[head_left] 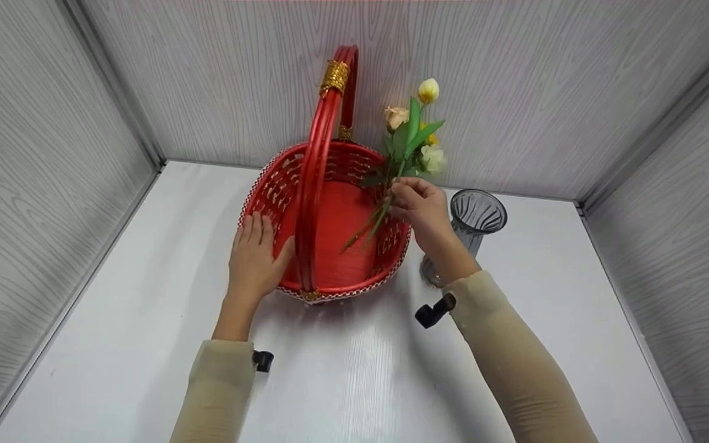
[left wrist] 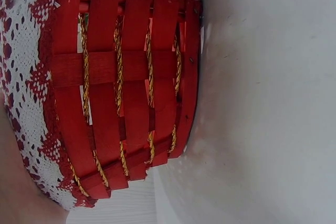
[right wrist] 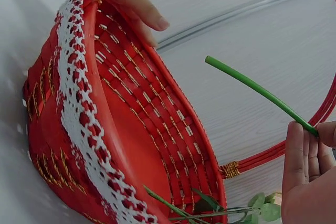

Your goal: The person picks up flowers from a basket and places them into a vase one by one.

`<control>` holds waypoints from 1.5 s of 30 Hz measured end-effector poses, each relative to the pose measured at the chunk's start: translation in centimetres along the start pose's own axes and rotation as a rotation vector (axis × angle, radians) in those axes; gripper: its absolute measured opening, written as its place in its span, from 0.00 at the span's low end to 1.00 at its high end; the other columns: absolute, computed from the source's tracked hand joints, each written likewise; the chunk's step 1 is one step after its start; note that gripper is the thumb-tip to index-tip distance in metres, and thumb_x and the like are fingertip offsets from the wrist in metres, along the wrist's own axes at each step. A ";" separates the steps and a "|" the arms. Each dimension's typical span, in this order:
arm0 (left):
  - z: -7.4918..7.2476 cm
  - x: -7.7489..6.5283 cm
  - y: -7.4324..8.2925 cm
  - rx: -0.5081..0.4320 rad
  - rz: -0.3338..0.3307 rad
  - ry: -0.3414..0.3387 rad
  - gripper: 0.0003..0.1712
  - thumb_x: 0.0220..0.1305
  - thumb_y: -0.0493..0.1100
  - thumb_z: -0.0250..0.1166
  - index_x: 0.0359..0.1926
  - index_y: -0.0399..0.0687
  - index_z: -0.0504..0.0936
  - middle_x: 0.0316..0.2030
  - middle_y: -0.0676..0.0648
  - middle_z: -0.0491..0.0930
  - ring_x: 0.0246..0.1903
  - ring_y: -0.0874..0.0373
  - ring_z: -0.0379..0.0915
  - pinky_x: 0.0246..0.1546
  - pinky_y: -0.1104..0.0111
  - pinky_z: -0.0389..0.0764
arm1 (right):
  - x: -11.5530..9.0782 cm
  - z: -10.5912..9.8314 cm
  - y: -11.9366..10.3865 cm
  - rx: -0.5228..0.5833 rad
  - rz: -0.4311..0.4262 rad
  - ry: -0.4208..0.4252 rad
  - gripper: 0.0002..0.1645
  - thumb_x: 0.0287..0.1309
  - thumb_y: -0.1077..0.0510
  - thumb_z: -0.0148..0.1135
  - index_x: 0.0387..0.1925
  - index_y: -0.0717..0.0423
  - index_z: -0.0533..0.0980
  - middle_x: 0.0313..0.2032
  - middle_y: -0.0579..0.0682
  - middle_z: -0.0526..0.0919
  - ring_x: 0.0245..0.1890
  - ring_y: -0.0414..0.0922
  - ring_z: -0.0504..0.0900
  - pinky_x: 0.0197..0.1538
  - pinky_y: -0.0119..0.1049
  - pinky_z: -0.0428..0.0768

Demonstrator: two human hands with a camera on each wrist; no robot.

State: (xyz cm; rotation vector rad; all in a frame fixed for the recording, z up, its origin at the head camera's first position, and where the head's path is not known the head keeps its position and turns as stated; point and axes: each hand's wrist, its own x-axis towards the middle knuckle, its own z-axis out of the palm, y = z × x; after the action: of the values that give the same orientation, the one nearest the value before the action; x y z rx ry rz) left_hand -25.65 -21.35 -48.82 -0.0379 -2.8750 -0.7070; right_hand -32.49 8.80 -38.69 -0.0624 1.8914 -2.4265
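Note:
A red woven basket with white lace trim and a tall arched handle stands upright before me. My left hand rests on its left rim, fingers straight, thumb over the inner side. Above the basket's right side, my right hand pinches a green stem between thumb and fingers. That stem belongs to a pale yellow tulip with long green leaves. Other flowers lean at the basket's back right: a peach rose, a white rose and a partly hidden yellow bloom.
A grey fluted glass vase stands just right of the basket, partly behind my right wrist. Grainy pale panels enclose the white table at the back and both sides.

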 end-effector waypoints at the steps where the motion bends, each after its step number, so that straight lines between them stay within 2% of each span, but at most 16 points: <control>1: 0.0 0.0 0.0 0.000 0.000 0.002 0.49 0.80 0.66 0.45 0.81 0.29 0.53 0.82 0.30 0.47 0.83 0.37 0.35 0.82 0.49 0.37 | -0.1 -0.1 -0.3 0.011 -0.002 0.005 0.05 0.75 0.65 0.60 0.45 0.64 0.78 0.37 0.52 0.82 0.33 0.42 0.83 0.41 0.35 0.87; 9: -0.2 -0.1 -0.1 0.005 -0.003 -0.010 0.50 0.80 0.66 0.45 0.82 0.29 0.52 0.82 0.30 0.46 0.83 0.37 0.34 0.82 0.49 0.37 | -1.2 -1.2 -1.6 0.075 -0.026 0.029 0.04 0.75 0.66 0.58 0.47 0.63 0.77 0.37 0.52 0.81 0.34 0.42 0.83 0.40 0.34 0.86; 15: 0.0 -0.2 0.0 0.003 0.001 0.003 0.50 0.80 0.66 0.46 0.81 0.29 0.53 0.82 0.30 0.47 0.83 0.37 0.35 0.82 0.49 0.37 | -2.0 -2.4 -2.5 0.117 -0.034 0.057 0.11 0.74 0.67 0.58 0.53 0.67 0.72 0.40 0.53 0.83 0.37 0.43 0.85 0.45 0.35 0.87; 20: 0.2 -0.1 0.0 -0.002 0.029 0.031 0.50 0.80 0.66 0.47 0.80 0.27 0.55 0.81 0.29 0.50 0.83 0.36 0.38 0.82 0.49 0.38 | -2.4 -3.5 -3.3 0.142 -0.067 0.098 0.07 0.74 0.68 0.55 0.50 0.66 0.72 0.37 0.52 0.84 0.36 0.43 0.86 0.44 0.34 0.88; 25: 0.2 -0.1 -0.1 0.001 0.035 0.046 0.50 0.80 0.66 0.47 0.80 0.26 0.56 0.80 0.28 0.51 0.82 0.35 0.39 0.82 0.49 0.39 | -2.8 -4.5 -4.0 0.162 -0.106 0.128 0.07 0.76 0.67 0.53 0.51 0.66 0.73 0.35 0.52 0.85 0.34 0.42 0.86 0.43 0.33 0.87; 32: 0.0 -0.1 -0.2 0.000 0.028 0.025 0.50 0.80 0.66 0.47 0.80 0.27 0.54 0.81 0.28 0.49 0.83 0.35 0.37 0.82 0.49 0.38 | -3.1 -6.1 -5.4 0.195 -0.133 0.163 0.04 0.76 0.68 0.56 0.47 0.66 0.74 0.34 0.53 0.86 0.33 0.42 0.87 0.38 0.31 0.87; 38: 0.0 -0.1 -0.1 0.005 0.023 0.008 0.50 0.80 0.66 0.46 0.81 0.27 0.53 0.81 0.28 0.48 0.83 0.36 0.36 0.82 0.49 0.37 | -3.1 -8.0 -6.4 0.189 -0.157 0.190 0.03 0.74 0.67 0.61 0.45 0.64 0.76 0.36 0.53 0.86 0.34 0.43 0.87 0.41 0.32 0.87; 45: 0.0 -0.1 -0.1 0.003 0.015 0.001 0.50 0.80 0.66 0.46 0.81 0.28 0.53 0.81 0.29 0.47 0.83 0.36 0.36 0.82 0.49 0.36 | -3.1 -10.3 -7.4 0.185 -0.204 0.235 0.06 0.72 0.67 0.65 0.43 0.64 0.75 0.38 0.54 0.84 0.37 0.44 0.84 0.43 0.32 0.87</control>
State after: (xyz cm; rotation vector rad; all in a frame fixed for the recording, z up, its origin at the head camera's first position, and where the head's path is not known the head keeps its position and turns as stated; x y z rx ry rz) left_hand -25.60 -21.41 -48.86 -0.0595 -2.8719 -0.7005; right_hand -30.36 20.78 -33.96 0.0439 1.8153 -2.8495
